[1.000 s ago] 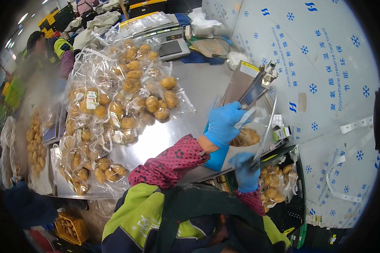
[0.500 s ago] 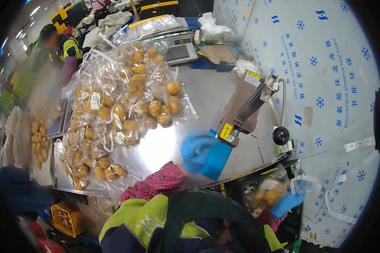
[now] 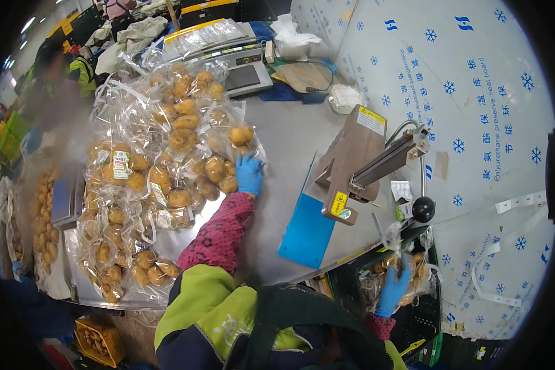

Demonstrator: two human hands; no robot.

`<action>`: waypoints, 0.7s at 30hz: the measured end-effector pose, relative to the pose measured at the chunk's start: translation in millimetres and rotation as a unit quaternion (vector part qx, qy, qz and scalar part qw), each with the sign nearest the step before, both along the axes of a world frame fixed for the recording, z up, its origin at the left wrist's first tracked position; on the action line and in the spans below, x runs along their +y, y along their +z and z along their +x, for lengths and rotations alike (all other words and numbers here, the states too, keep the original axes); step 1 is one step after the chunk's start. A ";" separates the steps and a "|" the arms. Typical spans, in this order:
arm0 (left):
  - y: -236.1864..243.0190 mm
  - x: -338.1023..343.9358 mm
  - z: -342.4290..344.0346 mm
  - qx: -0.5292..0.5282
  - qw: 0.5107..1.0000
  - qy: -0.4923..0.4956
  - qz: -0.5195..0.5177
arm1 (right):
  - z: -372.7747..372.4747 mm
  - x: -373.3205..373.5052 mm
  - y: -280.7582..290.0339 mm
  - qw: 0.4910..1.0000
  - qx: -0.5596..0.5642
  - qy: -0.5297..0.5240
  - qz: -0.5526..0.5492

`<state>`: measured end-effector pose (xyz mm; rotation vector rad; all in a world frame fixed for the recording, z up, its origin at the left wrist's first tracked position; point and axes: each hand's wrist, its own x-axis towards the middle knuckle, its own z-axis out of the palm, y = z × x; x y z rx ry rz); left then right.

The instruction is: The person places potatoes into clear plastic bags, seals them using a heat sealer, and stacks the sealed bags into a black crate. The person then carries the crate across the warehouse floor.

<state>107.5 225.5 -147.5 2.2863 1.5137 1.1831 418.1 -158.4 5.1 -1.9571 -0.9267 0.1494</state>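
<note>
Along the left side of the surface (image 3: pixel 277 142), from the near left corner up toward the far edge, clear bags of potatoes (image 3: pixel 185 122) lie heaped and overlapping, probably because their rounded contents slump and lean on one another; that leaves the metal to their right bare. The left hand (image 3: pixel 249 175), in a blue glove, reaches to the heap's right flank, its fingers stretched out and slightly parted against a bag; whether they pinch any film, I cannot tell. Right of it, a flat blue sheet (image 3: pixel 311 229) runs toward the near edge, just beside and partly under a brown press (image 3: pixel 351 148) whose lever ends in a black knob (image 3: pixel 423 209), seemingly turned toward the right edge for easy reach. Beyond the near right edge, a dark crate (image 3: pixel 427 316) holds more bagged potatoes (image 3: pixel 419 271), its walls presumably keeping them from rolling. The right hand (image 3: pixel 393 290), also gloved, lies on these with fingers spread apart; its hold is unclear. The potatoes look yellow-brown and smooth, some darker, inside loose, wrinkled, glossy film; a few bags carry white-and-green labels.
</note>
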 end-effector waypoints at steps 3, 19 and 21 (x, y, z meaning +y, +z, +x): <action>27.0 -24.5 -16.4 -0.132 0.991 0.005 0.010 | -7.7 -3.7 -10.5 0.995 0.101 0.012 -0.005; 91.8 -134.9 -87.7 -0.060 0.977 -0.155 -0.135 | -120.0 71.3 -45.9 0.930 0.212 0.283 -0.098; 99.5 -112.6 -87.8 -0.062 0.983 -0.159 -0.071 | -119.3 70.3 -52.8 0.932 0.206 0.284 -0.091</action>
